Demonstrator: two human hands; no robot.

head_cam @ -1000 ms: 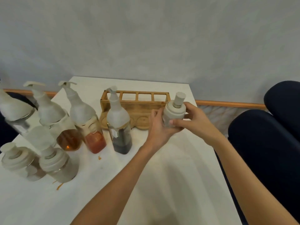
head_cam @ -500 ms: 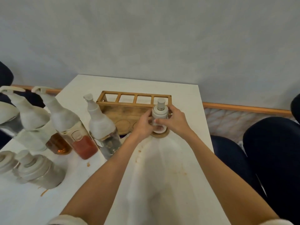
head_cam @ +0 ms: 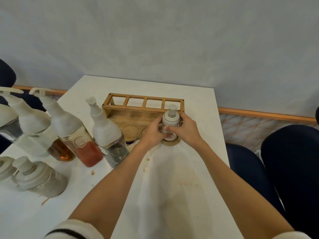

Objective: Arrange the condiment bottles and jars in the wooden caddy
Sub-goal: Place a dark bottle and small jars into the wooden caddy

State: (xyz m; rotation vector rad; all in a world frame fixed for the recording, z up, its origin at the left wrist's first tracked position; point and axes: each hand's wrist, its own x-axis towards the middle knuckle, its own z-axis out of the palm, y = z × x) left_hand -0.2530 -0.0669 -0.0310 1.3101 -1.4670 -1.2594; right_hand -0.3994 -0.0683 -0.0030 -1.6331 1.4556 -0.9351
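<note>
A small jar with a white lid and knob (head_cam: 170, 119) stands upright on the rightmost round seat of the wooden caddy (head_cam: 138, 111). My left hand (head_cam: 153, 133) grips the jar from the left and my right hand (head_cam: 185, 131) from the right. Left of the caddy stand a tall dark-liquid bottle (head_cam: 107, 135), a red-sauce bottle (head_cam: 74, 131) and an amber-liquid bottle (head_cam: 32, 125), all with white spouted tops. Two squat white-lidded jars (head_cam: 36, 176) sit at the front left.
The white table (head_cam: 172, 187) carries orange sauce stains near the middle. Dark blue chairs (head_cam: 284, 161) stand close on the right, past the table's edge. Another clear container (head_cam: 6, 121) is cut off at the far left. A grey wall rises behind.
Both hands carried the small jar down from in front of the caddy and set it onto the caddy's right round seat. My view tilted down and shifted right.
</note>
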